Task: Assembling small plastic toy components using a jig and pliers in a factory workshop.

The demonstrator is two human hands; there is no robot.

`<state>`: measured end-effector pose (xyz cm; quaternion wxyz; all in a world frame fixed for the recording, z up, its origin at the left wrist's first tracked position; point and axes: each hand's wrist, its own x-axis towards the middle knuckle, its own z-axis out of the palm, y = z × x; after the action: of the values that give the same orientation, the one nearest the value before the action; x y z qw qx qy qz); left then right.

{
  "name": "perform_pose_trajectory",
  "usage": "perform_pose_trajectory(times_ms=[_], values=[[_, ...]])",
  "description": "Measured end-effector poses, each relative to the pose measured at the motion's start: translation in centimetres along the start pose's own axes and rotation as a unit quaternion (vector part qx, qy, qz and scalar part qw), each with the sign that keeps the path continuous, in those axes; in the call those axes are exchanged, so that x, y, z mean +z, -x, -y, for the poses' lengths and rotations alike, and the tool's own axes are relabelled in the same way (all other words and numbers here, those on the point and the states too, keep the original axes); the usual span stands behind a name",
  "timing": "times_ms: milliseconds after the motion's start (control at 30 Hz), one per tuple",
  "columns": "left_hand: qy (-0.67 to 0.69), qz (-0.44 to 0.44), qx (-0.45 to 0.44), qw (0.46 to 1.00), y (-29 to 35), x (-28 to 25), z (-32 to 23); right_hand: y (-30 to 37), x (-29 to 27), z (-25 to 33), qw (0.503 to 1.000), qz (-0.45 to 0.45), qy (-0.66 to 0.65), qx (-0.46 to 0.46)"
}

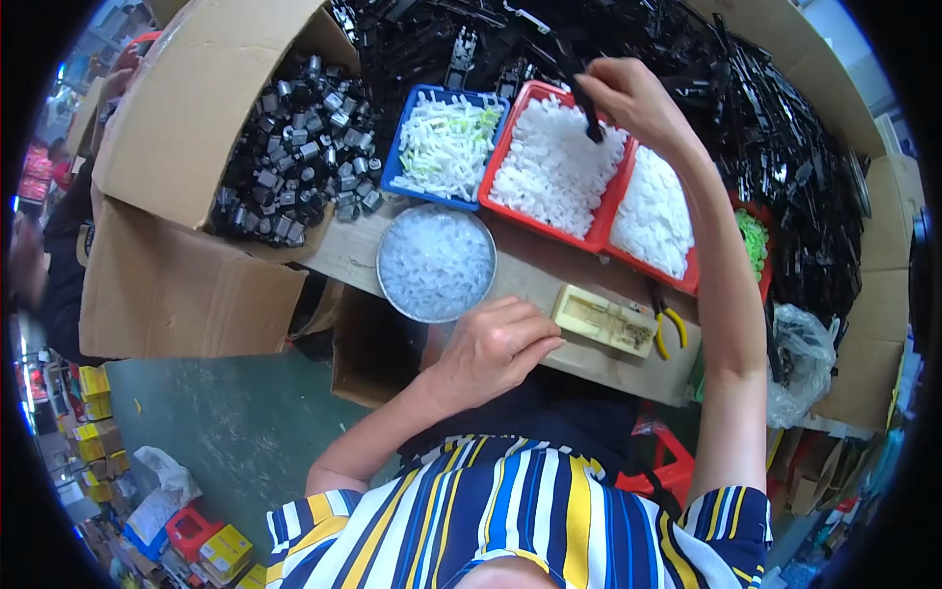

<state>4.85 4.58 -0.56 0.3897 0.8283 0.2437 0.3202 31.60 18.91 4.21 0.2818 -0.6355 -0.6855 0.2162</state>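
My right hand (628, 98) reaches over the red tray (596, 239) of small white plastic pieces (554, 162). Its fingers are closed on a long black plastic part (593, 126), whose lower end hangs above the white pieces. Down at the table's near edge, my left hand (500, 344) has its fingers curled and pressed together; whatever they hold, if anything, is hidden. Just right of its fingertips lies a cream rectangular block (606, 321) with a recess. A round metal bowl (381, 257) of translucent pieces stands beyond the left hand.
Yellow-handled pliers (670, 332) lie beside the block. A blue tray (391, 177) holds white and greenish strips. Another red tray (684, 280) holds white pieces. A carton (186, 128) holds small black-and-metal parts (294, 147). Black parts (775, 128) are heaped at the back and right.
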Motion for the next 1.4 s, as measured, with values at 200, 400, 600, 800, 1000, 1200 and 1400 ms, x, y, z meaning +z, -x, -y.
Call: perform_pose_trajectory(times_ms=[200,400,600,800,1000,1200,1400], values=[[-0.019,-0.008,-0.017,1.0,0.8,-0.3,-0.3,14.7,-1.4,2.0,0.997,0.052,0.046,-0.042],[-0.043,0.0,-0.034,0.998,1.9,-0.4,-0.8,22.7,1.4,1.1,0.983,0.117,0.124,-0.067],[-0.086,-0.035,-0.058,0.994,2.2,-1.8,-1.2,22.9,3.0,-0.2,0.974,0.091,0.183,-0.097],[-0.155,-0.087,-0.105,0.978,3.2,-5.2,-0.2,23.0,3.4,0.0,0.956,0.1,0.238,-0.141],[-0.253,-0.168,-0.103,0.947,2.9,-9.1,4.3,22.9,3.1,0.2,0.947,0.104,0.27,-0.141],[-0.336,-0.18,-0.119,0.917,2.0,-12.5,10.3,22.8,3.4,0.3,0.957,0.1,0.248,-0.115],[-0.383,-0.123,-0.115,0.908,0.3,-12.8,13.7,22.6,3.5,0.7,0.963,0.091,0.231,-0.104]])
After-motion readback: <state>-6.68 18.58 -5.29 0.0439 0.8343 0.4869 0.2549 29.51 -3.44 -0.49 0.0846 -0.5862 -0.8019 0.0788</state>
